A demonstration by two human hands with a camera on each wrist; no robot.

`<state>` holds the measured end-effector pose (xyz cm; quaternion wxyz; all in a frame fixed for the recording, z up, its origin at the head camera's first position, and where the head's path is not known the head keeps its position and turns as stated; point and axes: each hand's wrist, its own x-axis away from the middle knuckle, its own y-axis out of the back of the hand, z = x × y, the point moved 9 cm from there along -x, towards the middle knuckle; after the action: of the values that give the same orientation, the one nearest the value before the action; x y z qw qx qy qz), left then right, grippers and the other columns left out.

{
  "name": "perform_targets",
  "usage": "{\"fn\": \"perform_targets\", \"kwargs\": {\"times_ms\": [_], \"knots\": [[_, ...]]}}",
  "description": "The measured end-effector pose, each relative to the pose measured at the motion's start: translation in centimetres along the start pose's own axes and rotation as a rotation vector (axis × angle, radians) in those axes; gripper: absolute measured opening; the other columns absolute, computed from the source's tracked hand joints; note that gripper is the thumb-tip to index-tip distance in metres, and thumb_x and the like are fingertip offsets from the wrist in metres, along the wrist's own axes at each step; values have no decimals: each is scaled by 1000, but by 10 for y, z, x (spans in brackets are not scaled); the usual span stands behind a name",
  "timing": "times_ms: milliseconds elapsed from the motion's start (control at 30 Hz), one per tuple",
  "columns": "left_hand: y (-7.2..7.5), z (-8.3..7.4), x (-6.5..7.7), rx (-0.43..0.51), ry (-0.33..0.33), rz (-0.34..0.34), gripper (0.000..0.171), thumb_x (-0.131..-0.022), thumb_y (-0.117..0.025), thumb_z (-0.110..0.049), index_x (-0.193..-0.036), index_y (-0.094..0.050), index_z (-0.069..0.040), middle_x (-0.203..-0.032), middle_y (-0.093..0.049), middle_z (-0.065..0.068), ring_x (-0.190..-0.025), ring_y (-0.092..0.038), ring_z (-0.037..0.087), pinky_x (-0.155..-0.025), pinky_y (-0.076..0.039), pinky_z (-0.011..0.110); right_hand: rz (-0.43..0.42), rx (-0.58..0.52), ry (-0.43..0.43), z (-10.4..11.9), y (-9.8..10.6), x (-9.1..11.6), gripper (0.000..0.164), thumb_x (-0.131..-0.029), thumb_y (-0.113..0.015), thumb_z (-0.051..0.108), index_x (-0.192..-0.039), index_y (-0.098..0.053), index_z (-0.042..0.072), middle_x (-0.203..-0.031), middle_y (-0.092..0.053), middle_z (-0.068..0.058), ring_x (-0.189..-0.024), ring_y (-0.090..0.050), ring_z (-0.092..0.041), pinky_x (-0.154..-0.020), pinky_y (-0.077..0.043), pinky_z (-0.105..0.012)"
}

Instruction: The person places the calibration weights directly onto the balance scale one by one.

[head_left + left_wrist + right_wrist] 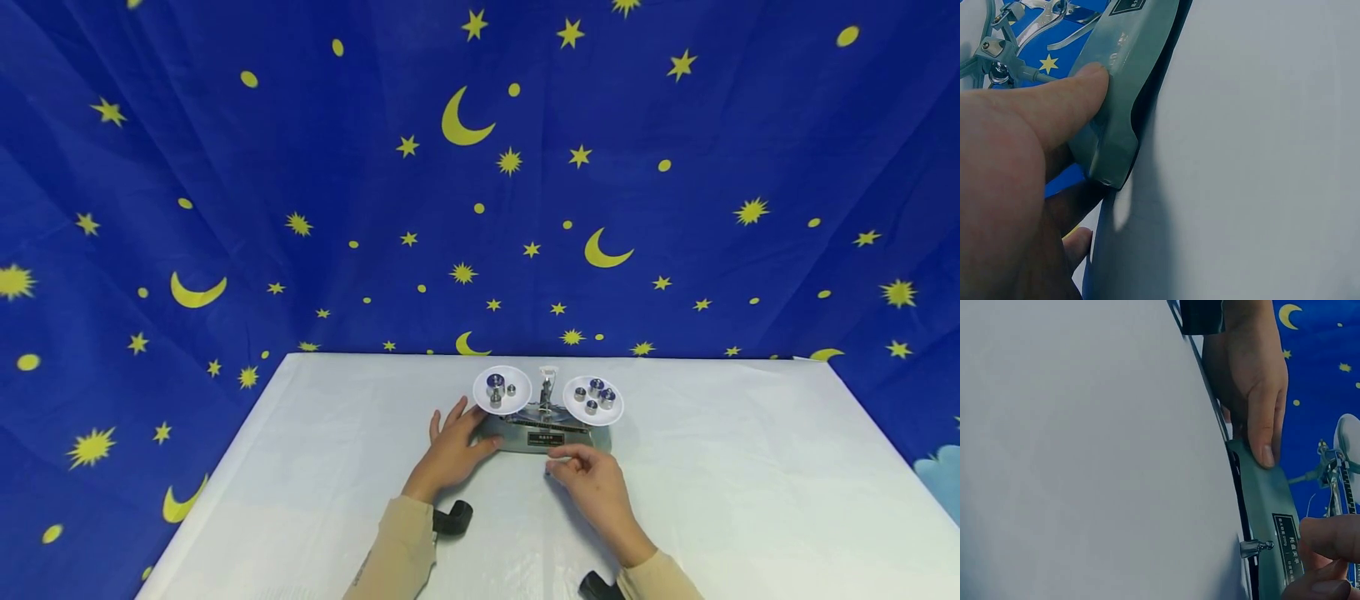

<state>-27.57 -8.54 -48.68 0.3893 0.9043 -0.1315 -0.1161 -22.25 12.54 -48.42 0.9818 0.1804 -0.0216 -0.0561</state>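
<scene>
A pan balance (517,439) with a grey-green base stands on the table, a white pan on each side. Three metal weights, one of them at the pan's back (495,381), sit in the left pan (482,403). Several more are in the right pan (611,414). My left hand (450,454) grips the left end of the base, thumb (1079,97) on its front face and fingers behind. Just in front of the nameplate, a small knobbed weight (1257,548) stands on the table. Beside it hovers my right hand (596,487), fingers bent, apart from the weight and holding nothing visible.
The balance stands on a white-covered table (750,483), toward its back edge. Behind hangs a blue cloth (675,108) with yellow moons and stars. Black devices are at both wrists, one by the left sleeve (453,518).
</scene>
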Motion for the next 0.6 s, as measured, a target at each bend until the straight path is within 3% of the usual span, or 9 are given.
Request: {"fn": "perform_targets", "kwargs": {"times_ms": [600], "knots": [[2, -2, 0, 9, -1, -4, 61, -97, -65, -35, -146, -51, -2, -150, -50, 13, -149, -23, 41, -115, 2, 69, 29, 20, -37, -7, -3, 1, 17, -79, -80, 9, -95, -77, 5, -60, -46, 6, -57, -43, -11, -59, -36, -24]]}}
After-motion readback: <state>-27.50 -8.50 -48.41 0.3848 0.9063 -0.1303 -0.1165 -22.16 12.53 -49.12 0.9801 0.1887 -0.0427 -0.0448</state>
